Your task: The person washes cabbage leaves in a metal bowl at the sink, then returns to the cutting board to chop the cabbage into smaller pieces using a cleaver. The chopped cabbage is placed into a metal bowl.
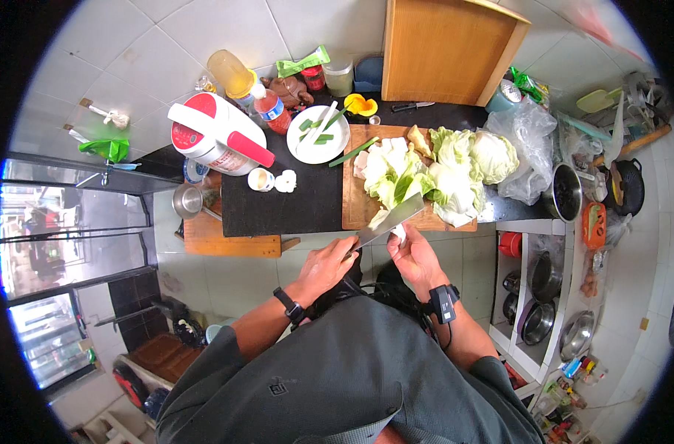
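Note:
My left hand [327, 267] is closed round the handle of a cleaver [393, 219], whose broad blade slants up to the right over the front edge of a wooden cutting board [350, 213]. In my right hand [414, 256] is a small white piece of vegetable [399, 233], held beside the blade's lower edge. On the board lie torn cabbage leaves [392, 166], larger cabbage pieces [453, 191], a cabbage head [493, 157], a ginger root [420, 141] and a green onion stalk [354, 152]. The handle is mostly hidden by my fingers.
Left of the board stand a white plate [337, 151] with green onion pieces and a white-and-red appliance [217, 133]. Behind it lie a small knife [412, 106] and a cut orange vegetable [361, 104]. Plastic bags [528, 150] and a metal bowl [564, 191] are at the right.

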`<state>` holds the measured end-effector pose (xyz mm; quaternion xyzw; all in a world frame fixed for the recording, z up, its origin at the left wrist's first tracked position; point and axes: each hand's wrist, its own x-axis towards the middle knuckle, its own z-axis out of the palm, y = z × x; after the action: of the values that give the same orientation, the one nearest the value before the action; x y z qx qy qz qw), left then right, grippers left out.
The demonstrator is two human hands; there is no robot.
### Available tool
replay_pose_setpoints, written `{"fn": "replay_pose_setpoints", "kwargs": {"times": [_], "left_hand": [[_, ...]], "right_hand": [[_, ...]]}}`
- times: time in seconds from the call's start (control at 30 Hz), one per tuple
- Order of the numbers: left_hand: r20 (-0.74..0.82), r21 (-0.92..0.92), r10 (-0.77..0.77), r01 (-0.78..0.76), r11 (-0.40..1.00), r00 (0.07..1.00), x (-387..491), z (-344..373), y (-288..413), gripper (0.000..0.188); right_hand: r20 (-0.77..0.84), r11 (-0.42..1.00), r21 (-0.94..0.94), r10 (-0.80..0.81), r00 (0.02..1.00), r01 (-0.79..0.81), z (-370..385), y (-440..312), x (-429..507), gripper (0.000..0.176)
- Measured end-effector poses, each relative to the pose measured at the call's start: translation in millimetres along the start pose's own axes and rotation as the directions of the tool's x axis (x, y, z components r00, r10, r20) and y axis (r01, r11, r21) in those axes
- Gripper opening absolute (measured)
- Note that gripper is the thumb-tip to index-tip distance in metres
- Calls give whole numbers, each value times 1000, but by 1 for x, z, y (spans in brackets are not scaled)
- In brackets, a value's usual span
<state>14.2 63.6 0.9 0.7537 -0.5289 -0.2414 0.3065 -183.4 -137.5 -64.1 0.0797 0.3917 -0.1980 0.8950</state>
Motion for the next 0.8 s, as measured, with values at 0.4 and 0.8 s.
{"fn": "replay_pose_setpoints", "kwargs": {"times": [0.4,0.8], "left_hand": [[202,72,1,-16,997,979,77,-3,-28,35],[274,151,-59,18,988,960,94,0,-27,33]], "right_hand": [[-12,886,-461,-49,999,37,-19,-49,-14,19],[-30,452,-890,-186,982,58,-26,-83,-34,39]]}}
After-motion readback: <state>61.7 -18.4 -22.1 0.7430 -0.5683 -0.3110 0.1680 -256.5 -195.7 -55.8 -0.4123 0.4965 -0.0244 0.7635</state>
